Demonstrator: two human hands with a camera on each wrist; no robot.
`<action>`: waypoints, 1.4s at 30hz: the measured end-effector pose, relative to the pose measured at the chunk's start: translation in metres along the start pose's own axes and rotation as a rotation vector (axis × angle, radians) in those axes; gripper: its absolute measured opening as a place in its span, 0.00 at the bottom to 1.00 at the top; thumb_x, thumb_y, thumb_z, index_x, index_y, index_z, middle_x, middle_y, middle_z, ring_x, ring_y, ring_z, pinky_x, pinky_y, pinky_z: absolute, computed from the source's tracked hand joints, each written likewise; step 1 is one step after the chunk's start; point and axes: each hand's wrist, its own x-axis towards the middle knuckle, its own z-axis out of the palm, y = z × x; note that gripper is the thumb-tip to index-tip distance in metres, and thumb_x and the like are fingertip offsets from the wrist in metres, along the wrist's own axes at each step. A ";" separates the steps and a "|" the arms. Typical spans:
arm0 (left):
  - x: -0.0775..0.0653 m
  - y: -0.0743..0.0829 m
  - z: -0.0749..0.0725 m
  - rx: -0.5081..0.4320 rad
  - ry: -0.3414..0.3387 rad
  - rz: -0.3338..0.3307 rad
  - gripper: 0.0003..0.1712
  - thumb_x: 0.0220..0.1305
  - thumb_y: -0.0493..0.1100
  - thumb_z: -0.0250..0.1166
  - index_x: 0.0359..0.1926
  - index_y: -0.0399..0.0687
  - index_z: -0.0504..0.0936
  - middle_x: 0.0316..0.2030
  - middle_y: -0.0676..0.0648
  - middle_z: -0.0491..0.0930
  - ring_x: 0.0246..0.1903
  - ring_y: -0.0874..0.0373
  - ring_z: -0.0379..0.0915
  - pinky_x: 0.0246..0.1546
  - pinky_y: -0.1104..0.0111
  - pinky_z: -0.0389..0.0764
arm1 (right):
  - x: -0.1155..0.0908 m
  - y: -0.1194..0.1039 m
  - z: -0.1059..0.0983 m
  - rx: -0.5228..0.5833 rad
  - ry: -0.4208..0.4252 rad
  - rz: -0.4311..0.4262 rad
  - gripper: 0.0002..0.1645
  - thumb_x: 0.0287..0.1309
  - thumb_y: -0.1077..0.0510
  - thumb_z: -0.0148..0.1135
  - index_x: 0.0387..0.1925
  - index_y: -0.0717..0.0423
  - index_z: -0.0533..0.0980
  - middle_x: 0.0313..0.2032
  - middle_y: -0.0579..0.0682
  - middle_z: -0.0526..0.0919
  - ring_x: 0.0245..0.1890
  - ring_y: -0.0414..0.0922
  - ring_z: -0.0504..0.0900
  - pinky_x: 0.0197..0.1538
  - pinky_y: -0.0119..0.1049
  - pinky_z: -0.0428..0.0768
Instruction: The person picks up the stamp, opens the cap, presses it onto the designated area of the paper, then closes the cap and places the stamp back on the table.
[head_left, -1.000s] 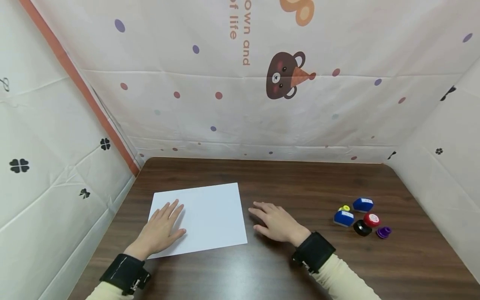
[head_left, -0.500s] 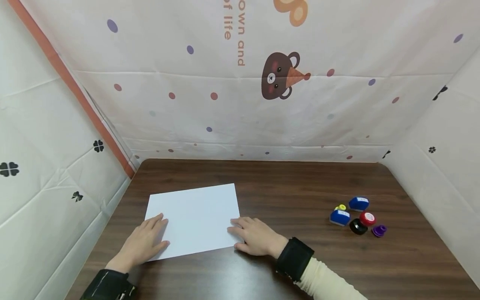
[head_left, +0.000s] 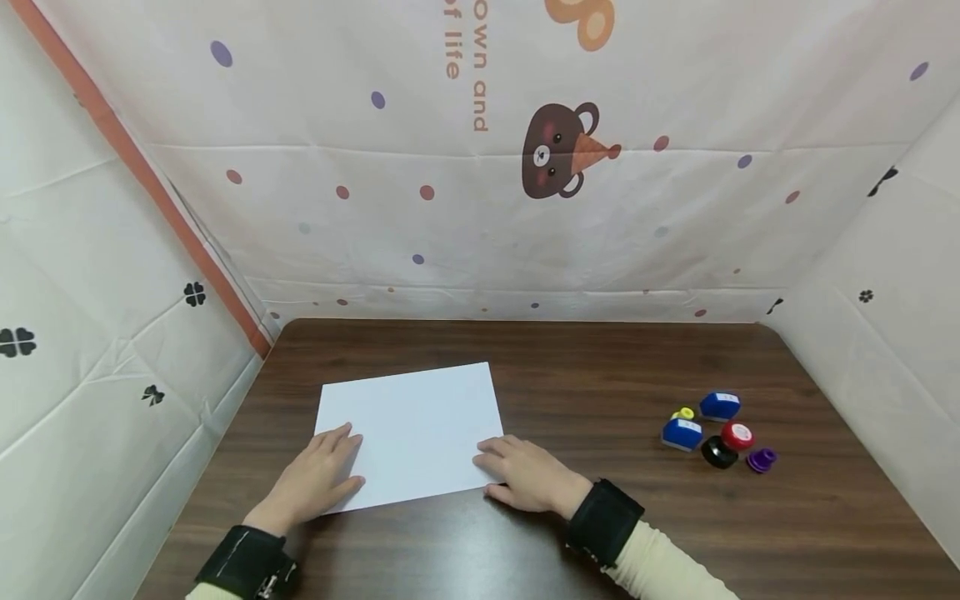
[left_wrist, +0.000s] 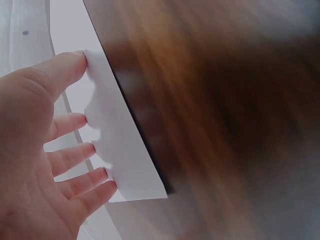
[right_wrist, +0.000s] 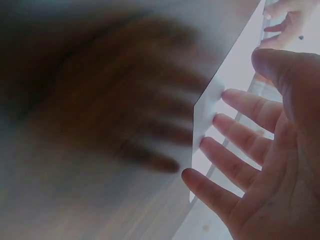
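Observation:
A plain white sheet of paper (head_left: 412, 433) lies slightly turned on the brown table, left of centre in the head view. On its left edge rests my left hand (head_left: 311, 479), fingers spread and fairly straight; the left wrist view shows those fingertips (left_wrist: 92, 148) touching the paper. At the sheet's lower right corner is my right hand (head_left: 528, 475). Its fingers are extended, and in the right wrist view several fingertips (right_wrist: 206, 142) meet the paper near its edge. Neither hand curls round anything.
To the right on the table (head_left: 600, 367) sit small stamps: two blue ones, including a near one (head_left: 682, 434), a red one (head_left: 737, 435), a black one (head_left: 719, 452), a purple one (head_left: 762, 460) and a yellow piece (head_left: 683, 413). Patterned white cloth (head_left: 375, 225) walls off the back and sides.
My right hand has come left onto the paper's right side. The left hand drew back toward the near left, then both hands shifted the paper a little to the right.

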 end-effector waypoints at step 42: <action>0.069 0.100 0.017 0.015 -0.144 0.127 0.36 0.56 0.57 0.62 0.60 0.41 0.70 0.62 0.36 0.64 0.59 0.42 0.63 0.59 0.52 0.68 | -0.090 0.049 -0.007 0.143 0.090 0.257 0.19 0.57 0.52 0.61 0.46 0.60 0.78 0.48 0.53 0.76 0.47 0.47 0.75 0.49 0.42 0.79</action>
